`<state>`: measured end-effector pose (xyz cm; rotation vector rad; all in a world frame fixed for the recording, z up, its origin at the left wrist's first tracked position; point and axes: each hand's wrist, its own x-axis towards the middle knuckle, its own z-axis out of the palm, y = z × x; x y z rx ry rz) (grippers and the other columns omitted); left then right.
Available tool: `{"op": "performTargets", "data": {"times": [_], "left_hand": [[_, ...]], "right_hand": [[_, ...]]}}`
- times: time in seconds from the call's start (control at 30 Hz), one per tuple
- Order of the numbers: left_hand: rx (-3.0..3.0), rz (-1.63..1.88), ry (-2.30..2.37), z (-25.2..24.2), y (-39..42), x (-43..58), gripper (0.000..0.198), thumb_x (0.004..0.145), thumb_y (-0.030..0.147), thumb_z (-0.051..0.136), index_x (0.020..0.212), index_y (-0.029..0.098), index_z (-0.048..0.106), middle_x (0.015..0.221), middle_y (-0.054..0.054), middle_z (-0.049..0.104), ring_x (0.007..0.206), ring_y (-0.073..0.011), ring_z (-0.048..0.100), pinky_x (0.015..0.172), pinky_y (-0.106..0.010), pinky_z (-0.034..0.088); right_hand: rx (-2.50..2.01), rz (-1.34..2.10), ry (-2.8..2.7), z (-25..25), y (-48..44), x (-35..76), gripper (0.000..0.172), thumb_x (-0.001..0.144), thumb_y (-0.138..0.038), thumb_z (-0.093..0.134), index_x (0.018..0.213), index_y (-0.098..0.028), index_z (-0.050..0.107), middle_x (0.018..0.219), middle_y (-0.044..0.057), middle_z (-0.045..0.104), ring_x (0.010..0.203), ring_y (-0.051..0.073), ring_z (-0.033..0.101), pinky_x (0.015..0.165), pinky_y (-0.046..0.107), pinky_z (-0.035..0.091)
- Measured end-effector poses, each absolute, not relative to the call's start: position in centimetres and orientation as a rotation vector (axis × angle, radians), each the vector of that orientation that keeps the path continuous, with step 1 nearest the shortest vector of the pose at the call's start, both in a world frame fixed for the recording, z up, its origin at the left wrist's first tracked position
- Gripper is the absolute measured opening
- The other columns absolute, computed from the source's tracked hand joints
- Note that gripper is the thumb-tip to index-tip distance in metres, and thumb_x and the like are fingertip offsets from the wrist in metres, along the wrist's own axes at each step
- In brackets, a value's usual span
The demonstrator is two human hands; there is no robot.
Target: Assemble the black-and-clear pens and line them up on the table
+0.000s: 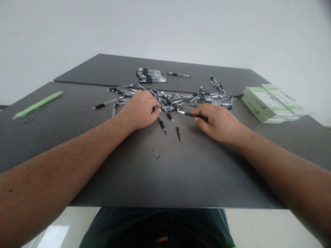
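A loose heap of clear gel pens with black grips point(178, 100) lies across the middle of the dark table. At the heap's left front, my left hand point(142, 109) has its fingers pinched together around the upper end of a pen point(161, 124), whose bare tip points toward me; part of the grip is hidden. My right hand point(216, 122), at the heap's right front, is closed on another gel pen point(186, 113) pointing left. A small black pen cap point(178, 134) lies on the table between the hands.
Behind the heap, several pens are lined up in a stack point(151, 75), with a single pen point(179, 74) to their right. Green-and-white boxes point(270, 103) stand at the right. A light green stick-like item point(38, 105) lies at the left. The table's front edge point(176, 207) is near my lap.
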<state>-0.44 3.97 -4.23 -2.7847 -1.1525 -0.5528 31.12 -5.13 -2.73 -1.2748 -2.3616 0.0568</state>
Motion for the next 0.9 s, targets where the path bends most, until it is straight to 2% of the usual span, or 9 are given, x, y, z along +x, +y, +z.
{"op": "performTargets", "data": {"times": [0.17,0.27,0.43,0.6,0.77,0.9], "left_hand": [[-2.722,-0.481,-1.134,-3.75,3.95,-0.55,0.038,0.100,0.036,0.054,0.094,0.016,0.086,0.099,-0.018,0.083,0.110,-0.0393,0.074,0.104,-0.058,0.054],[-2.707,-0.460,-1.162,-3.83,3.96,-0.64,0.038,0.098,0.035,0.056,0.098,0.015,0.088,0.099,-0.018,0.084,0.109,-0.0394,0.075,0.104,-0.057,0.054],[-2.693,-0.362,-1.222,-3.90,3.92,-0.45,0.044,0.097,0.038,0.061,0.117,0.015,0.093,0.109,-0.020,0.086,0.120,-0.0426,0.075,0.107,-0.058,0.054],[-2.697,-0.240,-1.235,-3.53,3.81,-0.03,0.039,0.102,0.034,0.059,0.111,0.019,0.094,0.102,-0.017,0.087,0.116,-0.0399,0.076,0.104,-0.056,0.054],[-2.751,-0.363,-1.210,-3.98,3.96,-0.32,0.033,0.099,0.032,0.063,0.106,0.018,0.091,0.106,-0.017,0.087,0.122,-0.0411,0.075,0.110,-0.058,0.054],[-2.752,-0.612,-1.224,-3.93,3.58,-0.56,0.031,0.099,0.034,0.065,0.109,0.017,0.088,0.112,-0.017,0.086,0.119,-0.0396,0.077,0.114,-0.058,0.055]], "right_hand": [[-1.236,0.019,-2.384,-2.80,-5.07,31.29,0.020,0.102,-0.023,0.062,0.110,-0.022,0.079,0.102,0.010,0.083,0.096,0.029,0.076,0.086,0.039,0.055],[-1.220,0.000,-2.388,-2.89,-5.02,31.37,0.020,0.103,-0.023,0.061,0.112,-0.021,0.079,0.104,0.010,0.084,0.097,0.029,0.076,0.086,0.039,0.055],[-1.188,-0.011,-2.399,-2.90,-5.04,31.30,0.021,0.102,-0.022,0.062,0.113,-0.021,0.080,0.103,0.010,0.084,0.096,0.028,0.077,0.086,0.038,0.056],[-1.215,0.018,-2.397,-2.95,-5.00,31.31,0.020,0.102,-0.022,0.063,0.114,-0.022,0.080,0.105,0.009,0.084,0.099,0.029,0.077,0.088,0.039,0.056],[-1.206,0.020,-2.397,-3.11,-4.91,31.45,0.020,0.102,-0.022,0.063,0.114,-0.021,0.080,0.105,0.009,0.084,0.098,0.028,0.077,0.088,0.038,0.056],[-1.202,0.014,-2.393,-3.10,-4.92,31.48,0.021,0.103,-0.022,0.062,0.114,-0.020,0.080,0.105,0.010,0.083,0.096,0.028,0.076,0.087,0.038,0.055]]}}
